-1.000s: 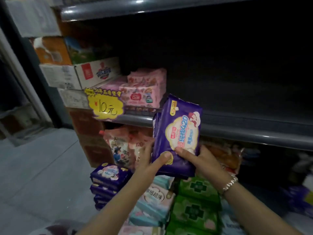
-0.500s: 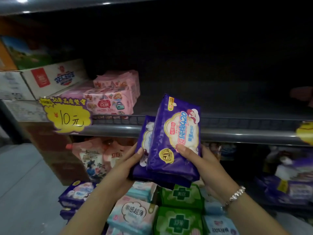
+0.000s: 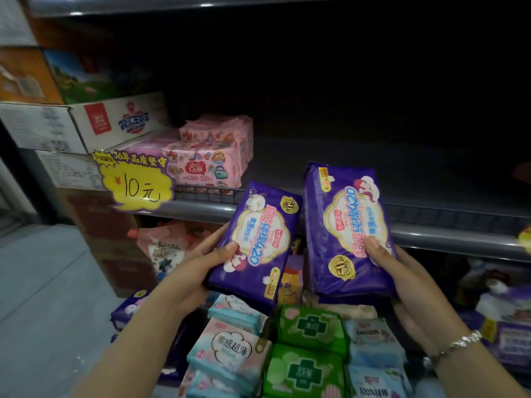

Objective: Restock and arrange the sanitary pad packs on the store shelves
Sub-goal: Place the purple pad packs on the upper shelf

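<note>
Purple pad packs sit one in each hand: the left hand [image 3: 198, 262] grips the left purple pack [image 3: 257, 239], the right hand [image 3: 402, 271] grips the right purple pack [image 3: 344, 225], both near the grey shelf edge [image 3: 431, 239]. Pink packs [image 3: 212, 156] lie far left on it.

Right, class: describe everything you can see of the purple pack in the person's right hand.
The purple pack is a soft, glossy plastic-wrapped packet with a white cloud label, pink and blue print reading 420, and a gold round badge low down. It stands roughly upright in front of the grey shelf edge. The right hand grips its lower right side, thumb on the front.
</note>
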Demonstrator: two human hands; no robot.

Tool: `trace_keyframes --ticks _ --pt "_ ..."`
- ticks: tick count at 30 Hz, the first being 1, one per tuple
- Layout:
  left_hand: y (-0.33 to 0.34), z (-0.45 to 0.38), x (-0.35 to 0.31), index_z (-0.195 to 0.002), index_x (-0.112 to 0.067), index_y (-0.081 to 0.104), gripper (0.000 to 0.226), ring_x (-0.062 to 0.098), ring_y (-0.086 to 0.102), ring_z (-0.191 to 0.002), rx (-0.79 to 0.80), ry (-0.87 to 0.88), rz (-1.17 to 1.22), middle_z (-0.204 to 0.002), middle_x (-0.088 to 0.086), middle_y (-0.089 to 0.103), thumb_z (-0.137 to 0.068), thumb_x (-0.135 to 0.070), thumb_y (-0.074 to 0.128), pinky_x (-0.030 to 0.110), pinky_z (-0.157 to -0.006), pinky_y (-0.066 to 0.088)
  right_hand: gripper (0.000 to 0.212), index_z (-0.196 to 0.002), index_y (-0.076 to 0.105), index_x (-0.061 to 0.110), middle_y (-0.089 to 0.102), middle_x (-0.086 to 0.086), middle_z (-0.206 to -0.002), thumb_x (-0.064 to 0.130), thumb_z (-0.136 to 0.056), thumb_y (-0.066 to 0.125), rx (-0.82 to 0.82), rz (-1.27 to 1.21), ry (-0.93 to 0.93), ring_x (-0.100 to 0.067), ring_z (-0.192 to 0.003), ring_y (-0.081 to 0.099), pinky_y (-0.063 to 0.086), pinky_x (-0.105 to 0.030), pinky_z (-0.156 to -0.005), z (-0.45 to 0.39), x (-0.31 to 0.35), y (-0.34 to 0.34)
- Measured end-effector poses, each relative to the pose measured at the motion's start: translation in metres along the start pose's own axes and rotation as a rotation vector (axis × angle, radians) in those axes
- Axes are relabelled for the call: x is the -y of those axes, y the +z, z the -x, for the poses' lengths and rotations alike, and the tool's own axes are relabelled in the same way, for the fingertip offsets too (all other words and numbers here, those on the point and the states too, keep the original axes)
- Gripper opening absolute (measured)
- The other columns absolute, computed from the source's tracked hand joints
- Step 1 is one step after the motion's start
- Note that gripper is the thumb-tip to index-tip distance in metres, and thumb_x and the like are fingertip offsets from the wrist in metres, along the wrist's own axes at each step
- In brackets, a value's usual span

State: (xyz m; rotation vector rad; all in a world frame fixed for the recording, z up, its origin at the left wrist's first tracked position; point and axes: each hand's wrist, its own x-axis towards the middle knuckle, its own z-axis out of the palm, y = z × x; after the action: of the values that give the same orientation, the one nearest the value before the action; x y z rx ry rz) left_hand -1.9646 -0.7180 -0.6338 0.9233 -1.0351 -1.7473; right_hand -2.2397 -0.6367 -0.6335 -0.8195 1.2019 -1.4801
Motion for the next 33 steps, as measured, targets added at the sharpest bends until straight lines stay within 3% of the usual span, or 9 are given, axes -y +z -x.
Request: trace_keyframes --ticks 5,7,11,14,17,21,24,28,33 --pt "-0.006 0.004 -0.008 -0.108 -0.025 0.061 0.026 0.019 0.072 -0.067 0.005 -0.031 -0.018 -0.087 0.006 0.076 -0.088 -0.011 0.054 0.028 -0.043 0.054 0.088 -0.111 0.066 0.014 0.074 -0.009 -0.099 0.051 -0.035 0.09 0.08 0.001 0.057 -0.021 -0.082 0.073 0.059 -0.028 -0.06 0.003 0.006 -0.003" --pt "-0.006 0.007 -0.009 -0.108 -0.024 0.062 0.031 0.019 0.072 -0.07 0.025 -0.051 -0.008 -0.09 0.007 0.075 -0.078 -0.016 0.061 0.03 -0.049 0.057 0.094 -0.112 0.066 0.012 0.074 -0.01 -0.102 0.05 -0.031 0.093 0.104 -0.026 0.058 -0.022 -0.084 0.073 0.059 -0.029 -0.062 0.002 0.007 -0.002" --pt "-0.006 0.009 -0.008 -0.11 -0.025 0.064 0.079 0.022 0.073 -0.076 0.054 -0.083 0.001 -0.098 0.011 0.074 -0.037 -0.032 0.096 0.032 -0.055 0.059 0.098 -0.105 0.07 0.012 0.073 -0.013 -0.103 0.046 -0.017 0.095 0.144 -0.075 0.044 -0.022 -0.083 0.072 0.06 -0.03 -0.065 0.0 0.006 -0.002" --pt "-0.003 0.01 -0.005 -0.111 -0.025 0.062 0.05 0.021 0.072 -0.07 0.017 -0.073 0.029 -0.092 0.009 0.075 -0.065 -0.015 0.077 0.03 -0.049 0.057 0.09 -0.106 0.068 0.011 0.074 -0.012 -0.101 0.042 -0.026 0.095 0.167 -0.065 0.05 -0.02 -0.081 0.072 0.059 -0.028 -0.063 0.002 0.005 0.002" --pt "0.005 0.011 0.002 -0.112 -0.013 0.061 0.054 0.023 0.071 -0.066 0.02 -0.128 0.041 -0.09 0.014 0.074 -0.062 0.002 0.071 0.033 -0.048 0.057 0.069 -0.109 0.066 0.01 0.074 -0.01 -0.098 0.033 -0.047 0.085 0.181 -0.067 0.074 -0.018 -0.078 0.073 0.06 -0.028 -0.063 0.002 0.005 0.005" --pt "0.014 0.013 0.012 -0.1 0.0 0.063 0.044 0.026 0.072 -0.067 0.013 -0.222 0.128 -0.089 0.018 0.073 -0.056 -0.004 0.066 0.034 -0.053 0.059 0.051 -0.11 0.064 0.01 0.075 -0.01 -0.096 0.027 -0.063 0.071 0.17 -0.021 0.075 -0.018 -0.077 0.072 0.059 -0.027 -0.066 0.004 0.008 0.008" --pt "0.021 0.016 0.015 -0.101 -0.002 0.064 0.043 0.028 0.072 -0.068 0.018 -0.23 0.168 -0.092 0.019 0.073 -0.059 -0.001 0.07 0.038 -0.054 0.059 0.063 -0.115 0.063 0.012 0.074 -0.01 -0.1 0.032 -0.059 0.083 0.148 0.044 0.072 -0.021 -0.084 0.072 0.059 -0.031 -0.071 0.004 0.008 0.01" --pt "0.027 0.016 0.02 -0.106 -0.006 0.064 0.037 0.027 0.073 -0.071 -0.05 -0.225 0.192 -0.099 0.018 0.073 -0.073 -0.022 0.061 0.042 -0.06 0.06 0.07 -0.122 0.06 0.018 0.073 -0.007 -0.107 0.039 -0.059 0.082 0.147 0.093 0.076 -0.025 -0.097 0.07 0.053 -0.04 -0.085 0.004 0.008 0.009" --pt "0.028 0.013 0.024 -0.111 -0.009 0.063 0.04 0.025 0.073 -0.078 -0.086 -0.169 0.189 -0.104 0.015 0.073 -0.075 -0.024 0.06 0.041 -0.068 0.059 0.075 -0.124 0.059 0.02 0.071 -0.006 -0.111 0.036 -0.057 0.091 0.142 0.09 0.049 -0.025 -0.098 0.07 0.055 -0.037 -0.078 0.002 0.008 0.009"
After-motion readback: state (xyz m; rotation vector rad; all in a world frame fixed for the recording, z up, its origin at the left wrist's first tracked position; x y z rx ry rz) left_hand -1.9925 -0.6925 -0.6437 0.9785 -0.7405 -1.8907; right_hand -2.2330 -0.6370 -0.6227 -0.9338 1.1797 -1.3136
